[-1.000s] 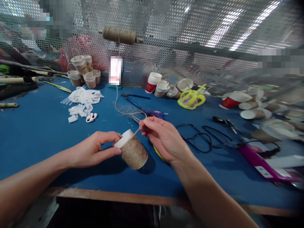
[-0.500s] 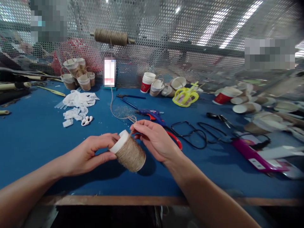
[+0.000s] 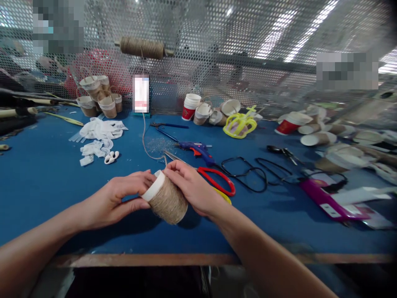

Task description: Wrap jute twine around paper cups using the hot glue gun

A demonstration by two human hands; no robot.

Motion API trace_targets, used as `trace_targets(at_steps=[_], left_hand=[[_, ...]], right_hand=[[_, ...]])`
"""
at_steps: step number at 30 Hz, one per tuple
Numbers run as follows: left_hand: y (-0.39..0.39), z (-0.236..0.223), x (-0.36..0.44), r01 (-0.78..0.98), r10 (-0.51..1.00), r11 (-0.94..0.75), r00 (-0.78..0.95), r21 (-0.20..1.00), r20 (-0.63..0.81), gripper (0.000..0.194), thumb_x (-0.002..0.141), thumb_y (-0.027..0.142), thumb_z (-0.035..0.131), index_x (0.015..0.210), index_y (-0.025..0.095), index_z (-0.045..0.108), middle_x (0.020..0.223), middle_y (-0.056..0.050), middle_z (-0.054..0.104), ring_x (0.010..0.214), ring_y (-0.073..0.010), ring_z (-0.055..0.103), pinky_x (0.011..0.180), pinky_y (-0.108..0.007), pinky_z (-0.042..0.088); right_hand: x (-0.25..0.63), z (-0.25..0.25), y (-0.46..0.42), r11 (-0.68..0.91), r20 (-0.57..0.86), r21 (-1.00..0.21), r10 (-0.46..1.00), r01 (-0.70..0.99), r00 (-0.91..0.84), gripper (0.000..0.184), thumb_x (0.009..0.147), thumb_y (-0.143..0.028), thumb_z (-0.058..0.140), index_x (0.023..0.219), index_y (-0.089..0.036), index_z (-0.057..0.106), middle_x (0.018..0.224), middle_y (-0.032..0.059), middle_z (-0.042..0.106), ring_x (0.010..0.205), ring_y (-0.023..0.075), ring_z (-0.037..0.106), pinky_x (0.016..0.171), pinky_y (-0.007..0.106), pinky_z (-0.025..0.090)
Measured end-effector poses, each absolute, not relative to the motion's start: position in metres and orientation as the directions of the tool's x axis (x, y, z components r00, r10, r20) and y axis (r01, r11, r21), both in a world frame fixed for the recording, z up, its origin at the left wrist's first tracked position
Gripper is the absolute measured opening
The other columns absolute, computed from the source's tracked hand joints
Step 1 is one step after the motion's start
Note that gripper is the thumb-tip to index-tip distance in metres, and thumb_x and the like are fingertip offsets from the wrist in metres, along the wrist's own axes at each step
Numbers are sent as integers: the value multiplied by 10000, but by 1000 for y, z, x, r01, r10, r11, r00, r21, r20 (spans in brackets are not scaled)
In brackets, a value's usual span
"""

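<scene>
A paper cup wrapped in brown twine [image 3: 167, 200] lies tilted above the blue table [image 3: 46, 178], its white rim toward the left. My left hand [image 3: 118, 196] grips that rim between thumb and fingers. My right hand [image 3: 190, 186] pinches the twine strand [image 3: 144, 140] against the cup's upper side. The strand runs up to a twine spool [image 3: 142, 46] hung on the mesh wall.
Red-handled scissors [image 3: 217, 182] and a blue glue gun [image 3: 197, 149] lie just behind my right hand. Black cables [image 3: 257, 174], a yellow crown [image 3: 240, 124], paper cups [image 3: 192, 107], finished twine cups [image 3: 96, 95] and white lace scraps [image 3: 99, 132] are spread over the table.
My right hand has drawn the twine down and in, from a little above and right of the cup to pressing on it. The left hand keeps its hold on the rim.
</scene>
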State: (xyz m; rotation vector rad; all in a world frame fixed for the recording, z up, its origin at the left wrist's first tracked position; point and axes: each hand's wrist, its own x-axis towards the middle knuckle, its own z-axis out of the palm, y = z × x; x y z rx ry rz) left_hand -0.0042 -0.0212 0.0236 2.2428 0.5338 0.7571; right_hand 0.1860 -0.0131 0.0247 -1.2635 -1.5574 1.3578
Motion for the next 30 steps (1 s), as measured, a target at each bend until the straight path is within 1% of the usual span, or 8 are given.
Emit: trace_targets(at_steps=[7, 9, 15, 19, 21, 24, 28, 30], left_hand=[[-19, 21, -4, 231, 642, -595, 713, 769, 282, 40, 789, 175, 545, 814, 149, 562, 937, -65, 606, 967, -195, 523, 947, -354, 357], [-20, 21, -2, 286, 701, -527, 678, 800, 220, 146, 751, 228, 595, 867, 145, 562, 979, -69, 595, 944, -197, 527, 900, -332, 386], [-26, 19, 11, 397, 849, -267, 528, 878, 20, 244, 731, 344, 590, 824, 120, 567, 751, -16, 585, 727, -163, 530, 672, -261, 424], [-29, 15, 17, 400, 876, -202, 481, 894, -18, 219, 758, 305, 548, 820, 99, 588, 716, -9, 575, 668, -140, 501, 613, -236, 398], [-29, 14, 17, 387, 872, -212, 490, 897, -6, 216, 767, 278, 537, 856, 90, 596, 749, -21, 588, 687, -142, 503, 643, -246, 402], [-29, 13, 15, 353, 852, -253, 523, 901, 34, 218, 776, 261, 538, 894, 86, 596, 826, -45, 603, 739, -153, 515, 707, -266, 410], [-28, 11, 12, 287, 808, -324, 580, 901, 105, 187, 792, 246, 534, 883, 95, 596, 877, -60, 606, 827, -171, 527, 787, -285, 407], [-27, 11, 11, 262, 796, -345, 590, 901, 134, 171, 796, 241, 535, 874, 102, 597, 867, -56, 608, 862, -177, 530, 821, -293, 403]], right_hand=[[190, 21, -10, 235, 147, -847, 966, 477, -215, 114, 839, -282, 406, 782, -186, 429, 698, -11, 465, 628, 117, 440, 585, 258, 359], [189, 19, -11, 289, 214, -810, 956, 510, -202, 119, 846, -293, 388, 798, -188, 419, 688, -9, 467, 599, 118, 448, 568, 261, 368], [180, 11, -21, 451, 399, -622, 886, 640, -236, 92, 850, -265, 367, 841, -188, 416, 790, 42, 525, 655, 143, 505, 608, 293, 404], [179, 11, -24, 498, 434, -522, 854, 692, -288, 66, 843, -236, 368, 821, -193, 414, 840, 59, 518, 673, 150, 509, 627, 311, 419], [180, 13, -23, 527, 455, -541, 839, 655, -299, 47, 838, -220, 383, 809, -200, 414, 872, 64, 512, 740, 158, 517, 674, 319, 430], [183, 18, -22, 550, 463, -640, 833, 536, -302, 40, 817, -189, 420, 781, -204, 422, 903, 64, 512, 858, 163, 514, 770, 327, 429], [186, 23, -20, 418, 318, -841, 896, 344, -310, 56, 795, -183, 451, 743, -195, 435, 899, 55, 541, 893, 153, 535, 784, 317, 445], [187, 24, -20, 351, 260, -900, 908, 258, -328, 68, 788, -190, 469, 728, -193, 439, 898, 54, 555, 958, 159, 532, 799, 314, 444]])
